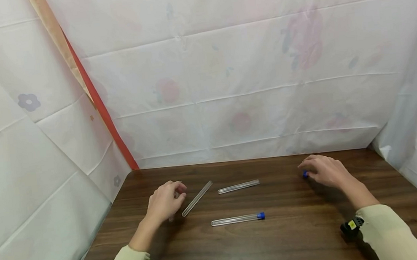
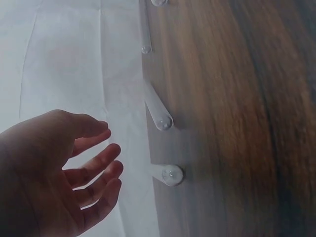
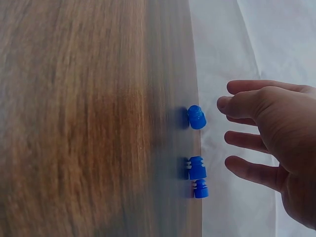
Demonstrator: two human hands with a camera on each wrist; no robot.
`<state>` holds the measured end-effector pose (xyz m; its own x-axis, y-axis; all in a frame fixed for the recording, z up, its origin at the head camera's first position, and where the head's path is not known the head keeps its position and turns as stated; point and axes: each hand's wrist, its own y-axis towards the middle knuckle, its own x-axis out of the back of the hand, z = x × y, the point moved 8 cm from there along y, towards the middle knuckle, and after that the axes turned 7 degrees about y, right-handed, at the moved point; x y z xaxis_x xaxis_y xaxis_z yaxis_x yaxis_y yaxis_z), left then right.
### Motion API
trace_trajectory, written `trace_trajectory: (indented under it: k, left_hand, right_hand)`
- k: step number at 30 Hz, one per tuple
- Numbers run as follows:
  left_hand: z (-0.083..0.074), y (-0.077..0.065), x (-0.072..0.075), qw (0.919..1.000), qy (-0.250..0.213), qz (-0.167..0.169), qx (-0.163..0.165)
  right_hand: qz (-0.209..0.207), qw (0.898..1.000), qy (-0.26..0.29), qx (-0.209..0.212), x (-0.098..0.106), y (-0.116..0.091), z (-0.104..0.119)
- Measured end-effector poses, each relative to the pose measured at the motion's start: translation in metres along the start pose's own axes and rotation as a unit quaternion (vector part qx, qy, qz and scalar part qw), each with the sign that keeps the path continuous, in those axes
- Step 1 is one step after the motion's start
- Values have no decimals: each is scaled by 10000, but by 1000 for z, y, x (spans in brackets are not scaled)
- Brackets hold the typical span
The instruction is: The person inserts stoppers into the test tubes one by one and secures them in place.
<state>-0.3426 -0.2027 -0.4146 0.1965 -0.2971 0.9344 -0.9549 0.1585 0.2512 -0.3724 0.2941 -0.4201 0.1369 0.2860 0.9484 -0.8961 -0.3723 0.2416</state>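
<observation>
My left hand (image 1: 164,201) hovers over the left side of the table with fingers loosely bent. In the left wrist view nothing is between that hand's fingers (image 2: 106,155), and clear test tubes (image 2: 160,112) lie beyond them. One tube is mostly hidden beneath the hand in the head view. Just right of it lies a slanted uncapped test tube (image 1: 197,199), and another uncapped tube (image 1: 238,187) lies farther right. My right hand (image 1: 329,171) is held above blue caps, its fingers spread and holding nothing. Three blue caps (image 3: 196,117) show in the right wrist view.
Nearer the front of the brown wooden table (image 1: 281,245) lies a test tube with a blue cap (image 1: 238,219). White patterned sheeting (image 1: 245,79) hangs behind the table and along both sides. A red strip (image 1: 105,115) runs down the back left corner.
</observation>
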Motion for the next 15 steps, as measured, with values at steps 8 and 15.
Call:
trace_trajectory:
  k: [8,15]
  left_hand:
    - [13,-1,-5,9994,-40,-99,331]
    - [20,-1,-8,9967,-66,-155,797]
  right_hand:
    - [82,9998,150,-72,-5,3,-4]
    - [115,9996,213,-123,-11,2,-9]
